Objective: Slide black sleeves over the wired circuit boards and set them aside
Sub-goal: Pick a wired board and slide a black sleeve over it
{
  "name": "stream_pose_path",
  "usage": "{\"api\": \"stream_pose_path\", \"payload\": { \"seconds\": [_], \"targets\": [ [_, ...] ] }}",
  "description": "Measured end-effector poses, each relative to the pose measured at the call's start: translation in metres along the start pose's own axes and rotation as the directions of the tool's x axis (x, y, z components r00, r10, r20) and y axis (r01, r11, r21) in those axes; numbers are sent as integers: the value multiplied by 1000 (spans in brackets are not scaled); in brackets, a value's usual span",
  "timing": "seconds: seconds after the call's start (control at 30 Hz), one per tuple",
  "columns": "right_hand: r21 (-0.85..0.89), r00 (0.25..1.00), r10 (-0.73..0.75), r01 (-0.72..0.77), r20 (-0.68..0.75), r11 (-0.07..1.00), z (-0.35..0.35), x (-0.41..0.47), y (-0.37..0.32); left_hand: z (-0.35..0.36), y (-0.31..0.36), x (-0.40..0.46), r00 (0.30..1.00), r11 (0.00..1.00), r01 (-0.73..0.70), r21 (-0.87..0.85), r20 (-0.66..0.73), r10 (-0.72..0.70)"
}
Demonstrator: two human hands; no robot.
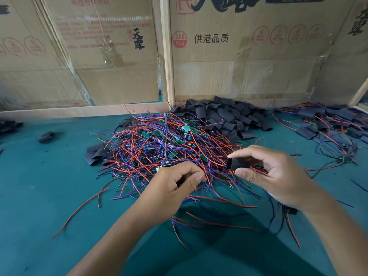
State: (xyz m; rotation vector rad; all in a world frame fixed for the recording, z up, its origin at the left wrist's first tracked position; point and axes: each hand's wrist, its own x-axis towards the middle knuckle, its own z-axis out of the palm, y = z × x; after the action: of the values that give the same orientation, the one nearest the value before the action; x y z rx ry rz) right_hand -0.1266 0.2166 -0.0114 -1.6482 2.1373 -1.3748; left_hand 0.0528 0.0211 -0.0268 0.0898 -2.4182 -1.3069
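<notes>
Two bare hands work low over a teal-green felt tabletop [39,196]. Far left, a lone flattened black sleeve [46,136] lies by itself on the felt, and a few more flat black sleeves [95,154] peek out from the left edge of the big tangled heap of red and blue wired green circuit boards [165,144] in the middle. The left hand [175,184] sits at the near edge of that heap, fingers curled, thumb and forefinger pinching a bundle of red and blue wires [211,173]. Just beside it, not touching, the right hand [272,172] pinches a short black sleeve [237,163] between thumb and forefinger, its open end turned toward the wires, with red wire running under the palm. Behind, against the brown printed cardboard boxes [239,56], sits a mound of loose black sleeves [225,114]. Far right, a pile of sleeved boards with trailing wires [326,124] lies well apart from the heap.
</notes>
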Motion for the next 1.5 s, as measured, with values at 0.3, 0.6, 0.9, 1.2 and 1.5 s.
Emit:
{"api": "stream_pose_path", "payload": {
  "seconds": [0.3, 0.6, 0.9, 1.2, 1.5],
  "targets": [
    [-139, 993, -102, 110, 60, 984, 17, 0, -5, 4, -4, 1, 998, 998, -44, 55, 40, 42],
    [-403, 966, -195, 248, 168, 881, 50, -3, -17, 12, -9, -2, 987, 984, 91, -154, 148, -68],
    [-392, 957, -75, 186, 282, 901, 65, -5, -22, -75, -17, -6, 948, 931, 67, 358, 268, -172],
    [-387, 964, -47, 150, 263, 910, 76, -6, -23, -50, -24, -6, 882, 871, -1, 492, 411, -232],
    [-344, 975, -21, 97, 220, 934, 70, -4, -23, -50, -18, -3, 930, 870, -39, 492, 337, -148]
  ]
}}
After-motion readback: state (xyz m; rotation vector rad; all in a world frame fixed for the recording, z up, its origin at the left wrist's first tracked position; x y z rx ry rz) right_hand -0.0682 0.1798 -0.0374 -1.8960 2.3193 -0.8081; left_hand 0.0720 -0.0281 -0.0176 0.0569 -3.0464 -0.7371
